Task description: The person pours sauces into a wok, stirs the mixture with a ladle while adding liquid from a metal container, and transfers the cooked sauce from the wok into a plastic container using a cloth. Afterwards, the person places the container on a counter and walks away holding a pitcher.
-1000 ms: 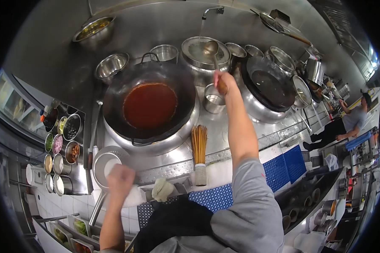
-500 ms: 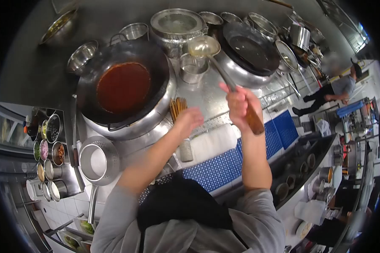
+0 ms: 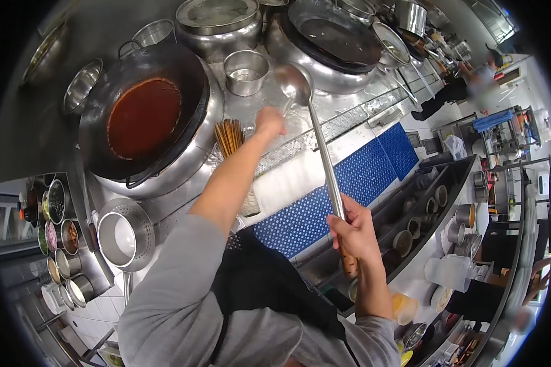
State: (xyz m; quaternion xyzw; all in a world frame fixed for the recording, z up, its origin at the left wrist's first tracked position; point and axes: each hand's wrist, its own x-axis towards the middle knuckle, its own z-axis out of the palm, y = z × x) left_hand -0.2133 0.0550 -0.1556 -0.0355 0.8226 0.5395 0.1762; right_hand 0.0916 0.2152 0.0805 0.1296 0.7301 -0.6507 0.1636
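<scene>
My right hand [image 3: 355, 229] is wrapped round the lower part of a long-handled ladle [image 3: 326, 162], above its wooden end. The ladle's metal bowl [image 3: 292, 84] is held over the steel counter. My left hand [image 3: 270, 121] reaches forward, fingers curled closed, just left of the ladle bowl; what they hold, if anything, is hidden. Below that wrist stands a bamboo wok brush [image 3: 229, 137], partly covered by my forearm. Left of it, a large black wok [image 3: 190, 70] contains red-brown sauce [image 3: 146, 119]. A small metal pot [image 3: 245, 82] stands beyond my left hand.
A second wok [image 3: 364, 52] and a lidded pot [image 3: 217, 30] are at the back. A perforated strainer [image 3: 142, 229] rests at left, near several ingredient containers [image 3: 70, 238]. A white towel [image 3: 288, 189] and blue patterned cloths [image 3: 364, 171] line the front edge. A person [image 3: 459, 88] is at right.
My right hand has come down and nearer my body, sliding the ladle bowl lower over the counter. My left hand has moved forward past the brush and closed. The view has shifted.
</scene>
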